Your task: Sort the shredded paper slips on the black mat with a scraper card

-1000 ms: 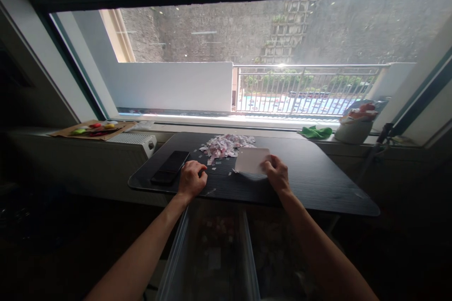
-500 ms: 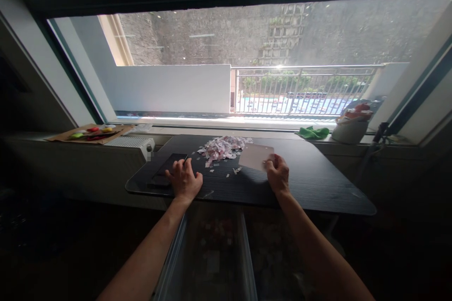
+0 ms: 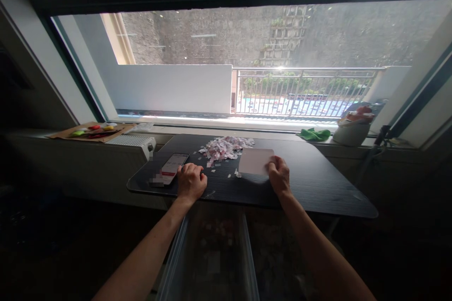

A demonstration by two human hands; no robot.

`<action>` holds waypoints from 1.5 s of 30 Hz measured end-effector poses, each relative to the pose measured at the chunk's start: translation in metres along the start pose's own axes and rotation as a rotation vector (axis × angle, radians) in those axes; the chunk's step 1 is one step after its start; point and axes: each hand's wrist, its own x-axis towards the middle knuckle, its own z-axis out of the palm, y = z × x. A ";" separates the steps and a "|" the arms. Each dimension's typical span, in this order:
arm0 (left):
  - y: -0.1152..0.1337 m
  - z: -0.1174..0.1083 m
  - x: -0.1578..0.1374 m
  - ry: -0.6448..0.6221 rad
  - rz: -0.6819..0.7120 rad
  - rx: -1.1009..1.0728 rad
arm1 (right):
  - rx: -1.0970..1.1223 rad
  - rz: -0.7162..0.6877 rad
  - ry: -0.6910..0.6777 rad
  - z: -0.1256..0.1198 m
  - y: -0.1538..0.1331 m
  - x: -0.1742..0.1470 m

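Observation:
A thin, pale rectangular card (image 3: 254, 161) is pinched along its right edge by my right hand (image 3: 279, 174), which holds it up over the black table (image 3: 310, 181). My left hand (image 3: 191, 181) rests with curled fingers beside the right edge of a phone (image 3: 173, 167), and nothing shows in it. The phone lies flat with its screen lit. Just beyond the card is a heap of torn paper scraps (image 3: 224, 147), white and pinkish. A few loose scraps (image 3: 237, 173) lie between the heap and the table's front edge.
Below the front edge stands a clear plastic bin (image 3: 250, 254) with dim scraps inside. A green cloth (image 3: 313, 134) and a filled white container (image 3: 351, 132) sit on the sill at right. Cardboard with colourful items (image 3: 92, 131) lies left, near a white radiator (image 3: 136, 145).
The phone's screen has lit up. My left hand has drawn off it to the right, and its spread fingers have curled in. The card in my right hand has tilted slightly.

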 end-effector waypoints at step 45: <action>-0.003 0.002 0.001 0.012 0.041 -0.004 | 0.038 0.246 -0.840 -0.041 -0.012 0.055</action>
